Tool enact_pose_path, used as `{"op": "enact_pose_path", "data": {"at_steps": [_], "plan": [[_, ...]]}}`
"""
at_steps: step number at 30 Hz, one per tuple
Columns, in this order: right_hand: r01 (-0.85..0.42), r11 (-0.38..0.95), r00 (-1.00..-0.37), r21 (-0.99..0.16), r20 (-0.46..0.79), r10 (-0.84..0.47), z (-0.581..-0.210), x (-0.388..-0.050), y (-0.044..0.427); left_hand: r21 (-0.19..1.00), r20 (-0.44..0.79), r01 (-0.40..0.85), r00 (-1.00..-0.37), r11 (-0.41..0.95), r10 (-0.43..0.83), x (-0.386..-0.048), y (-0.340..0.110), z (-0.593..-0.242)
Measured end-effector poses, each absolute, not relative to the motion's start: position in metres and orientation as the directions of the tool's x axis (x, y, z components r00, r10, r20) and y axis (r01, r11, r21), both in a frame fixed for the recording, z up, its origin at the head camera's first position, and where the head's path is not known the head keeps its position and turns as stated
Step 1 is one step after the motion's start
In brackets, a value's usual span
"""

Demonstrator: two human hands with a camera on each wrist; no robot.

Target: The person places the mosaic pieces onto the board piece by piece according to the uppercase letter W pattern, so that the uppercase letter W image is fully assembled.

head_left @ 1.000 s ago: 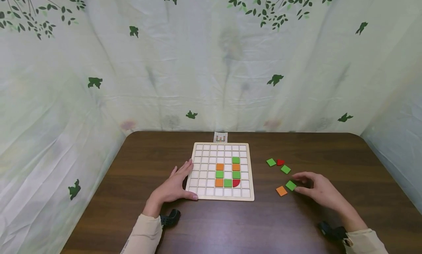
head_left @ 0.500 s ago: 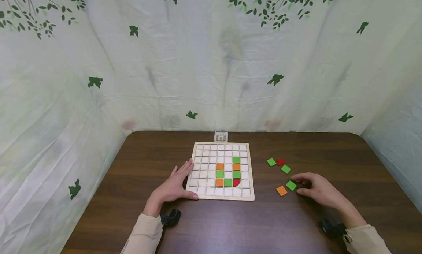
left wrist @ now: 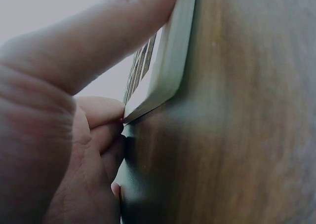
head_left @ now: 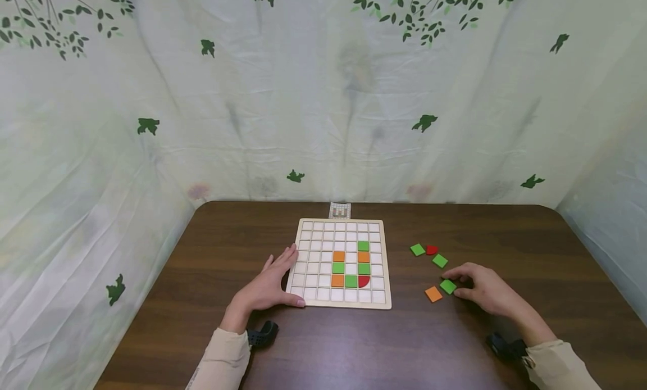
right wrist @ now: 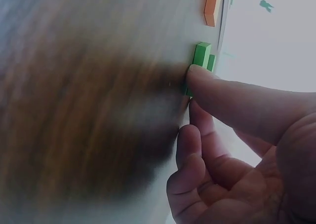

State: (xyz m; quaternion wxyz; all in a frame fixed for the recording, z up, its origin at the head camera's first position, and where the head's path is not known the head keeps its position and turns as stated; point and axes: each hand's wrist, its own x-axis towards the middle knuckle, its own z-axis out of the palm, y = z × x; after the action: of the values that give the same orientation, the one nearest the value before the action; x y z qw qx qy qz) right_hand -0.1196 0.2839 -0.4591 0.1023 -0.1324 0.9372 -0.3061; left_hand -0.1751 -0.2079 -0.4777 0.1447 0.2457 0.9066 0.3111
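Observation:
The left hand (head_left: 265, 286) rests along the left edge of a white grid board (head_left: 310, 294), fingers extended and thumb on its near-left corner. In the left wrist view, the thumb (left wrist: 113, 31) lies across the board's edge (left wrist: 170, 61). Orange, green and red pieces sit in the board's cells. To the right, the right hand (head_left: 482, 289) holds a green square tile (head_left: 447, 287) between thumb and forefinger, the tile still flat on the table. In the right wrist view, the thumb (right wrist: 222, 93) covers part of that green tile (right wrist: 201, 54); the forefinger's contact is hidden.
An orange tile (head_left: 433, 294) lies just left of the held one. Farther back are two green tiles (head_left: 440, 261) (head_left: 417, 249) and a red piece (head_left: 431, 249). A small patterned card (head_left: 340, 211) lies behind the board, near the curtain (head_left: 242, 126) at the table's back edge.
The right hand's thumb and forefinger, slightly apart from the green tile half a second ago, have moved in around it. The left hand and the board stay put.

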Motion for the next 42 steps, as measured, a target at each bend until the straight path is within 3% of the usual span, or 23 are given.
{"op": "enact_pose_path", "data": {"at_steps": [27,42], "plan": [[-0.231,0.810,-0.938,-0.540,-0.097,-0.332,-0.453,-0.117,0.283,0.644,-0.106,0.355,-0.836,0.678,0.538,-0.173,-0.207,-0.478],[-0.267,0.789,-0.946,-0.554,-0.003,-0.323,-0.445,-0.118,0.263,0.637,-0.111,0.353,-0.838,0.685,0.535,-0.174,-0.206,-0.476]]}}
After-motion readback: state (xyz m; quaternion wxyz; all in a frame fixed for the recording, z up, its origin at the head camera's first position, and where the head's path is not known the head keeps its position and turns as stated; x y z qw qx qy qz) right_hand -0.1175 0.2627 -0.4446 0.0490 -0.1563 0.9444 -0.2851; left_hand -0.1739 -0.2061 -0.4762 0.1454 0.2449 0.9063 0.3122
